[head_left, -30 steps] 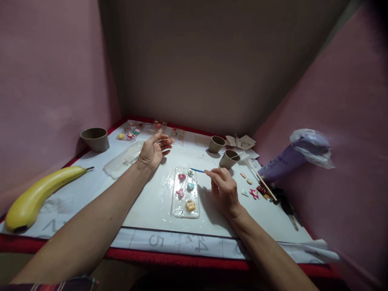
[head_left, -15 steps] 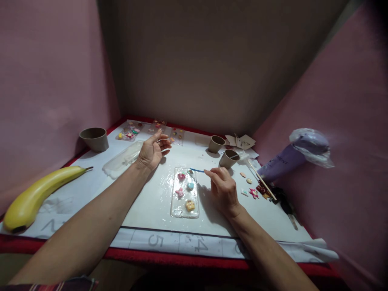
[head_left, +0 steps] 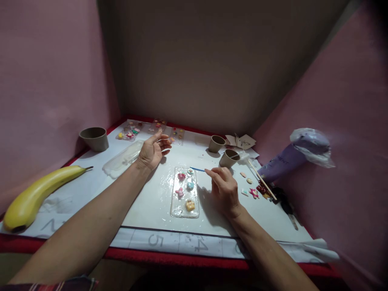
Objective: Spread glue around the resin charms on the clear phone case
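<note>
dim light, soft shadows, stretched edges

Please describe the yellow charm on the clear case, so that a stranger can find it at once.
On the white board, left of the right hand, lies a clear case. The yellow charm sits towards its lower right corner; no other charm on this case is yellow.

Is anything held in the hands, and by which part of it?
The right hand holds the thin blue stick toward its right end; the left hand holds nothing visible.
</note>
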A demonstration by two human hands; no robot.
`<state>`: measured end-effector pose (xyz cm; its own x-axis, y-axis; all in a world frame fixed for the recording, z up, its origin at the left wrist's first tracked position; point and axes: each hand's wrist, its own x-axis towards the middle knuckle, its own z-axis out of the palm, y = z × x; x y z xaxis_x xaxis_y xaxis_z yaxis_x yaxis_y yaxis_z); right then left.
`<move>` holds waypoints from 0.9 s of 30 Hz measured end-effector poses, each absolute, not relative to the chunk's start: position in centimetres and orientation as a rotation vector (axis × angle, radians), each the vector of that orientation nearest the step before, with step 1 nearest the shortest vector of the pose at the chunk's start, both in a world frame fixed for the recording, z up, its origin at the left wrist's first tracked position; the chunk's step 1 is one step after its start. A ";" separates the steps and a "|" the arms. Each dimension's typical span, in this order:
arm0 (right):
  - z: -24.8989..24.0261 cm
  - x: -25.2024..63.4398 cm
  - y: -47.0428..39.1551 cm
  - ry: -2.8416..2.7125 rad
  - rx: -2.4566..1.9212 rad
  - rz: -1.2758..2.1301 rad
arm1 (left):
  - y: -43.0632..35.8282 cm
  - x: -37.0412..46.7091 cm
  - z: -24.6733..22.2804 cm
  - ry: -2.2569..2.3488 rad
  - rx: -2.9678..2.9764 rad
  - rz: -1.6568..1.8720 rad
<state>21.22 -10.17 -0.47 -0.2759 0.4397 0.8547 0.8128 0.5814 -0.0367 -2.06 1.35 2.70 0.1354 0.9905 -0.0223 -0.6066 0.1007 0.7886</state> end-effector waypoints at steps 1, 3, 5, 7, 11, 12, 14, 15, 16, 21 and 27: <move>-0.5 21.2 -10.2 -1.910 -1.006 -0.519 | 1.3 -2.0 2.7 0.667 0.728 1.318; -0.5 21.2 -10.2 -1.910 -1.004 -0.516 | 1.3 -2.0 2.7 0.668 0.729 1.318; -0.4 21.2 -10.2 -1.906 -1.001 -0.514 | 1.3 -2.0 2.7 0.668 0.732 1.319; -0.4 21.2 -10.2 -1.895 -0.990 -0.515 | 1.3 -2.0 2.7 0.672 0.733 1.318; -0.3 21.2 -10.3 -1.859 -0.977 -0.518 | 1.3 -2.0 2.6 0.677 0.744 1.313; -0.3 21.2 -10.3 -1.855 -0.979 -0.519 | 1.4 -2.0 2.6 0.677 0.747 1.314; -0.4 21.3 -10.3 -1.852 -0.987 -0.522 | 1.4 -2.0 2.6 0.676 0.750 1.315; -0.4 21.3 -10.3 -1.852 -0.996 -0.522 | 1.4 -2.0 2.6 0.676 0.751 1.316; -0.4 21.3 -10.3 -1.855 -1.008 -0.519 | 1.4 -2.0 2.6 0.677 0.754 1.316; -0.5 21.5 -10.1 -1.909 -1.044 -0.486 | 1.3 -2.0 2.6 0.692 0.766 1.314; -0.5 21.4 -10.0 -1.941 -1.050 -0.511 | 1.3 -1.9 2.6 0.687 0.758 1.308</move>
